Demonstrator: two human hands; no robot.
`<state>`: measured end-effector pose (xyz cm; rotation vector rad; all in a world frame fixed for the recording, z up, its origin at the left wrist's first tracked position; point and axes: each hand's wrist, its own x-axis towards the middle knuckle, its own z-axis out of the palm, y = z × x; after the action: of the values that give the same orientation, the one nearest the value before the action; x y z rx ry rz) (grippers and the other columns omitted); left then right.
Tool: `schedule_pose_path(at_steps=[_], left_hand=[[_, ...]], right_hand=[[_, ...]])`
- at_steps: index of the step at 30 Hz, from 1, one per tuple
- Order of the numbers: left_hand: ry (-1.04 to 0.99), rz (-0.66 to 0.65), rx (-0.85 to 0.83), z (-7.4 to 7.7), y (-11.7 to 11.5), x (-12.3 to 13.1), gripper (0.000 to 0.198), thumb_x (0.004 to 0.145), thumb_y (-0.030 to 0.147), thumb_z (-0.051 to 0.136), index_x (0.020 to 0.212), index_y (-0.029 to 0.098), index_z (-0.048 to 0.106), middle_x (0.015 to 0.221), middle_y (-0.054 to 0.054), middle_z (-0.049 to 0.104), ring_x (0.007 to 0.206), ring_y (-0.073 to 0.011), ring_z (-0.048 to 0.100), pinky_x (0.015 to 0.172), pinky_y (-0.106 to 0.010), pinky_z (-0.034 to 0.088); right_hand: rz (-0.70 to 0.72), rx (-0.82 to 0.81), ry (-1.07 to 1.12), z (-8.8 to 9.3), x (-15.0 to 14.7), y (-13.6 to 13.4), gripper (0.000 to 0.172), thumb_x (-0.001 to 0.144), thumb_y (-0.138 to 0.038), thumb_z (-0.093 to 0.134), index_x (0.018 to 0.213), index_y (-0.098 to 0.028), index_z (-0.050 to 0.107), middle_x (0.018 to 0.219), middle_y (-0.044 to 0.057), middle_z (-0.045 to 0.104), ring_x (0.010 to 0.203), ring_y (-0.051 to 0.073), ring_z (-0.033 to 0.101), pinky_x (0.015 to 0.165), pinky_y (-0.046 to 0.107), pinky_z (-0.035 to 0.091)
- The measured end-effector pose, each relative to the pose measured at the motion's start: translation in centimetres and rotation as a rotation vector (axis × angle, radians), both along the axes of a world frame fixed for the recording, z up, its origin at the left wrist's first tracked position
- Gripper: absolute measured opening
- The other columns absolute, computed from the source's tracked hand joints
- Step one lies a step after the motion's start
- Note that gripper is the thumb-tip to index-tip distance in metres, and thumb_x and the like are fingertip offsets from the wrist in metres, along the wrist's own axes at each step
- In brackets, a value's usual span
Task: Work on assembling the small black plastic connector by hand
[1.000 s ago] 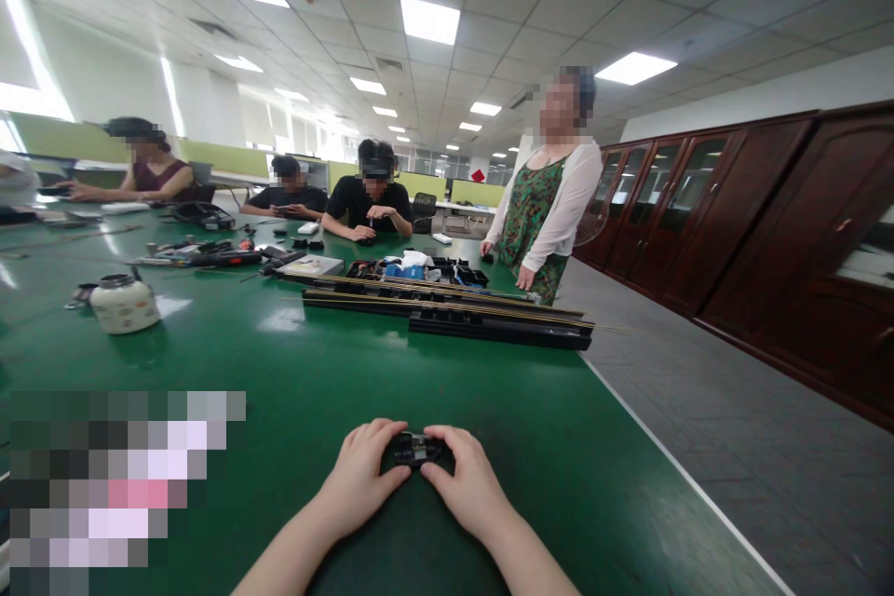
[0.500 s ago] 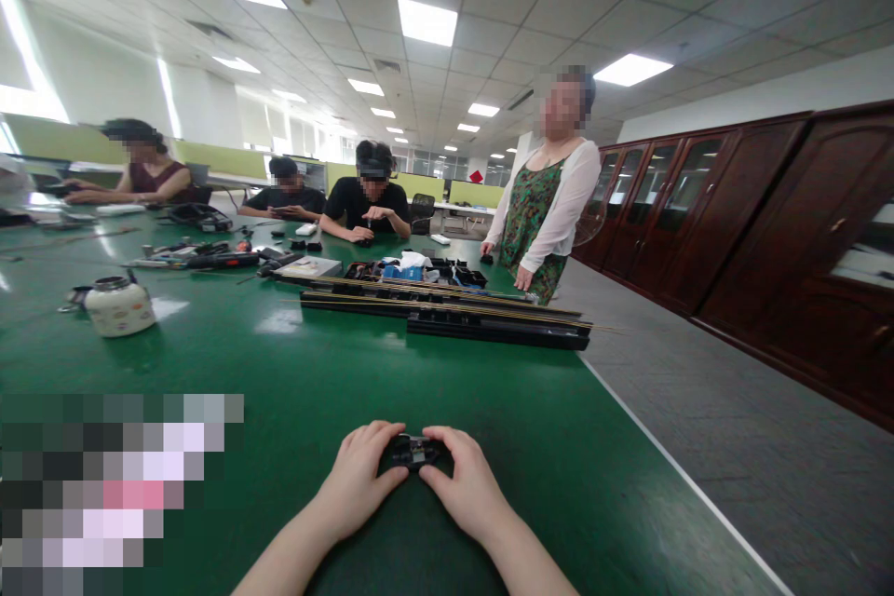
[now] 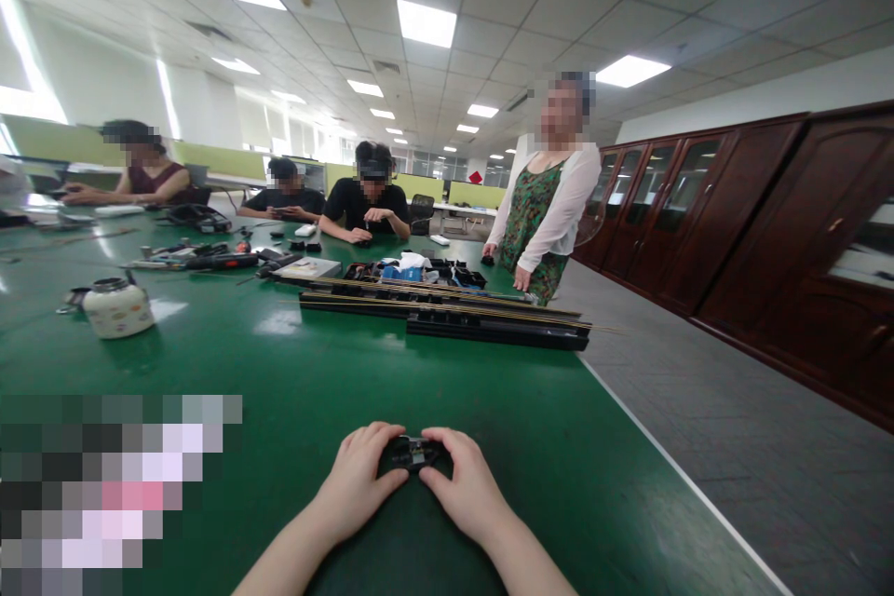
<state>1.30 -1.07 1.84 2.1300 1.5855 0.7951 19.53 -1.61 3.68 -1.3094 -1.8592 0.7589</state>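
A small black device with a lighter, greyish middle [image 3: 417, 454] is between my two hands, low over the green table. Its exact kind is too small to tell. My left hand [image 3: 359, 475] grips its left end, thumb at the near side and fingers at the far side. On the right end, my right hand [image 3: 465, 477] holds it the same way, with thumb and fingers curved round it. The fingers hide both ends of the device.
Long black rails [image 3: 447, 312] with thin brass-coloured rods lie across the green table [image 3: 335, 382]. Behind them are a parts box [image 3: 401, 272] and tools [image 3: 216, 259]. A cream jar [image 3: 118, 307] stands left. Several people are around the table; one [image 3: 545, 205] stands at the right edge.
Both hands keep the same grip on the black device, with no visible shift. The standing person's head and hands have moved very slightly.
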Motion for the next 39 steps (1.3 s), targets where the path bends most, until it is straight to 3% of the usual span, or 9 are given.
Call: schedule_pose_path(at_steps=[14, 20, 27, 32, 39], left_hand=[[-0.016, -0.028, 0.030, -0.16, 0.06, -0.04, 0.030, 0.070, 0.022, 0.059, 0.100, 0.025, 0.056, 0.103, -0.003, 0.062, 0.100, -0.0230, 0.053, 0.090, -0.039, 0.037], [-0.020, -0.035, 0.034, -0.08, 0.04, -0.05, 0.027, 0.072, 0.024, 0.057, 0.100, 0.025, 0.056, 0.103, -0.003, 0.062, 0.099, -0.0225, 0.053, 0.090, -0.039, 0.037], [-0.023, -0.015, 0.016, -0.17, 0.17, -0.02, 0.041, 0.068, 0.023, 0.060, 0.109, 0.025, 0.053, 0.109, -0.004, 0.061, 0.105, -0.0246, 0.052, 0.093, -0.041, 0.035], [-0.029, -0.012, 0.026, -0.06, -0.01, 0.03, 0.038, 0.066, 0.023, 0.062, 0.103, 0.024, 0.056, 0.105, -0.004, 0.063, 0.101, -0.0242, 0.053, 0.091, -0.040, 0.037], [-0.029, -0.048, 0.024, 0.31, -0.14, 0.04, 0.029, 0.069, 0.024, 0.059, 0.098, 0.026, 0.056, 0.101, -0.002, 0.062, 0.098, -0.0224, 0.054, 0.090, -0.039, 0.037]], right_hand=[[0.008, 0.020, -0.046, 0.20, -0.06, 0.01, 0.040, 0.062, -0.014, 0.059, 0.101, -0.023, 0.061, 0.106, 0.004, 0.064, 0.104, 0.023, 0.054, 0.095, 0.038, 0.037], [0.026, 0.028, -0.057, 0.07, -0.12, 0.13, 0.033, 0.062, -0.018, 0.063, 0.095, -0.026, 0.064, 0.105, 0.004, 0.064, 0.105, 0.023, 0.054, 0.096, 0.039, 0.036], [0.012, 0.011, -0.066, -0.10, -0.06, 0.25, 0.026, 0.064, -0.022, 0.064, 0.090, -0.027, 0.067, 0.105, 0.005, 0.064, 0.106, 0.024, 0.053, 0.096, 0.041, 0.035], [0.013, 0.007, -0.060, -0.22, 0.00, 0.33, 0.024, 0.065, -0.021, 0.064, 0.087, -0.027, 0.067, 0.104, 0.004, 0.065, 0.106, 0.024, 0.053, 0.096, 0.040, 0.034], [-0.010, -0.032, 0.077, -0.28, 0.08, 0.60, 0.021, 0.065, -0.021, 0.063, 0.086, -0.025, 0.067, 0.103, 0.004, 0.065, 0.104, 0.023, 0.054, 0.095, 0.039, 0.036]])
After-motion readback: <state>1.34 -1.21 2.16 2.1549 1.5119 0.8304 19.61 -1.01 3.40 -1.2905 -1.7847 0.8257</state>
